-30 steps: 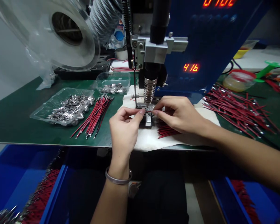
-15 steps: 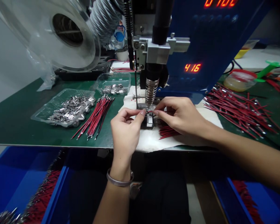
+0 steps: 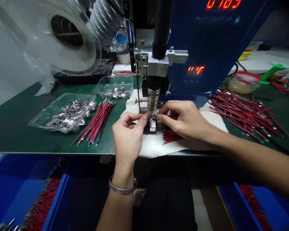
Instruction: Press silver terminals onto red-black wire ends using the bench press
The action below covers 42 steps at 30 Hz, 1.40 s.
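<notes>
Under the spring-wrapped tip (image 3: 153, 98) of the blue machine (image 3: 204, 38), my left hand (image 3: 129, 131) pinches something too small to make out at the metal fixture (image 3: 153, 124). From the right, my right hand (image 3: 183, 118) pinches the end of a thin red wire (image 3: 154, 115) that lies across the fixture. The tip is right down at the wire, between my fingertips. A bundle of red wires (image 3: 170, 136) rests on the white cloth (image 3: 150, 147), partly beneath my right hand.
Clear trays (image 3: 38, 120) of small metal parts stand on the left, beside a bundle of red and black wires (image 3: 95, 122). A large wire pile (image 3: 245, 115) lies right. Blue bins (image 3: 14, 183) sit below the table edge; a clear reel (image 3: 91, 61) hangs upper left.
The machine's head and its spring-wrapped tip have come down toward the fixture. The red digits on the machine read differently. Both hands keep their pinch, and the whole view has shifted slightly.
</notes>
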Available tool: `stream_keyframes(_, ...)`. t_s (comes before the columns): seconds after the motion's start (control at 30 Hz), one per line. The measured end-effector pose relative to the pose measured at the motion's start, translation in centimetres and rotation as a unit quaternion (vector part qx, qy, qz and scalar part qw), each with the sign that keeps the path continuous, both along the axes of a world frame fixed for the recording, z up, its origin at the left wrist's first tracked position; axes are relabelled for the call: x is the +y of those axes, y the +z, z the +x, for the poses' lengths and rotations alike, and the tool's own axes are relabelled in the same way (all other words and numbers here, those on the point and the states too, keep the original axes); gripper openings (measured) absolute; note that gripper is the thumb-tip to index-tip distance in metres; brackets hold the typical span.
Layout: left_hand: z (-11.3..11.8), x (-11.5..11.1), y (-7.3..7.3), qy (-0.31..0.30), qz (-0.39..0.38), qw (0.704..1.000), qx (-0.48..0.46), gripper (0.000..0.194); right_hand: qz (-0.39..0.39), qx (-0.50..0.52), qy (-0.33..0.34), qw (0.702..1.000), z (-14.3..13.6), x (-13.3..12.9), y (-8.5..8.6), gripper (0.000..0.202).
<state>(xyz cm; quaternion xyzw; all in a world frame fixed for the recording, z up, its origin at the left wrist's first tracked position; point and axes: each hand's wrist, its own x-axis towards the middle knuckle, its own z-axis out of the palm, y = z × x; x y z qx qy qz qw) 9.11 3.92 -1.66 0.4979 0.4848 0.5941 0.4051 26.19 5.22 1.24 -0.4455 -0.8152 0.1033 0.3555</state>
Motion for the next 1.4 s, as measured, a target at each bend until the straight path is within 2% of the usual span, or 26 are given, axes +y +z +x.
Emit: stream_keyframes(1.4,-0.02,-0.01,0.0,0.003,-0.003,1.0,-0.002,0.023,0.011,0.012,0.018,1.0,0.1,0.1,-0.28,0.009)
